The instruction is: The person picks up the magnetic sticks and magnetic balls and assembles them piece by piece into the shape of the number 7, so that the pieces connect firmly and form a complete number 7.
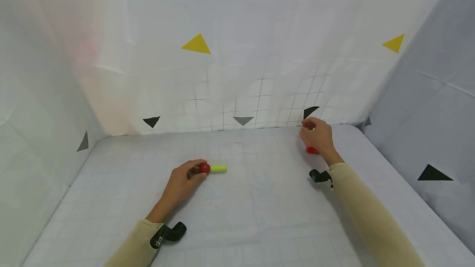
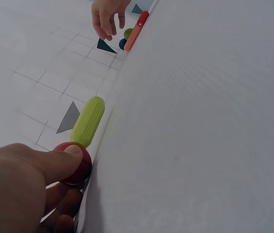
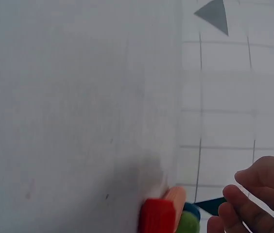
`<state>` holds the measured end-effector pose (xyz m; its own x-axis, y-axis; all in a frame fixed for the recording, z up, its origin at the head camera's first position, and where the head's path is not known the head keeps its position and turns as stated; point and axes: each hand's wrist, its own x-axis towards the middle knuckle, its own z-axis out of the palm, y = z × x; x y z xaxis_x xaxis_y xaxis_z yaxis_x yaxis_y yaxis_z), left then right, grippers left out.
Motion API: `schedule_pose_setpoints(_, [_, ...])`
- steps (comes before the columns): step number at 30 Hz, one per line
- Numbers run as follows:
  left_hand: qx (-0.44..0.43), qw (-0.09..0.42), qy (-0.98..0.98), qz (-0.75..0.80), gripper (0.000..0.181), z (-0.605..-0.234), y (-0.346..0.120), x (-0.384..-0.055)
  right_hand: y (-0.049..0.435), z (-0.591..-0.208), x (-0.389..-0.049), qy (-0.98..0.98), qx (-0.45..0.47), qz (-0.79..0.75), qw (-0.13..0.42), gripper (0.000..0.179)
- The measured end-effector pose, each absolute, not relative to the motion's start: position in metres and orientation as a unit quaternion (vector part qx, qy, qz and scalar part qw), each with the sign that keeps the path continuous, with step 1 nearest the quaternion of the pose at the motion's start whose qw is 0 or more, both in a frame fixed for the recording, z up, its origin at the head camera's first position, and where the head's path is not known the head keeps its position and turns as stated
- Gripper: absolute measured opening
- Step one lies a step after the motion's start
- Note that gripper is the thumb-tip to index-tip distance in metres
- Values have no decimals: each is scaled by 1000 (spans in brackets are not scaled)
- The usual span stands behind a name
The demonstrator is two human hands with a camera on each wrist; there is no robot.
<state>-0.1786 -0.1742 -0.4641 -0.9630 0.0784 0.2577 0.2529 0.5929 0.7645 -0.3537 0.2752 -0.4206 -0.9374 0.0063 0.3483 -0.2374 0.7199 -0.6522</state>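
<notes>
My left hand [image 1: 181,181] pinches a dark red ball [image 2: 81,165] between thumb and fingers, low over the white surface. A ribbed yellow-green stick [image 2: 89,120] meets the ball end to end and points right in the head view. On the far right, my right hand [image 1: 320,137] hovers with loosely bent fingers and nothing between them. Close by it lie a red stick [image 3: 157,216] and an orange stick [image 2: 133,37], with a green ball [image 2: 128,33] and a blue ball [image 2: 123,44] beside them. In the head view the right hand hides most of this group.
A white cloth-covered table [image 1: 241,201] meets a white back wall [image 1: 237,61] with grid lines and yellow, grey and black triangles. Side walls stand left and right. Each wrist carries a small black camera [image 1: 174,232].
</notes>
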Motion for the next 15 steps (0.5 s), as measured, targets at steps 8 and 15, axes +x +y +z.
schedule_pose_setpoints(8, [-87,92,-888,-443,42,-465,-174,-180,297,-429,-357,-919,10,372,132,30])
schedule_pose_setpoints(15, [-79,88,-890,-440,41,-463,-174,-179,305,-436,-361,-919,3,372,127,30])
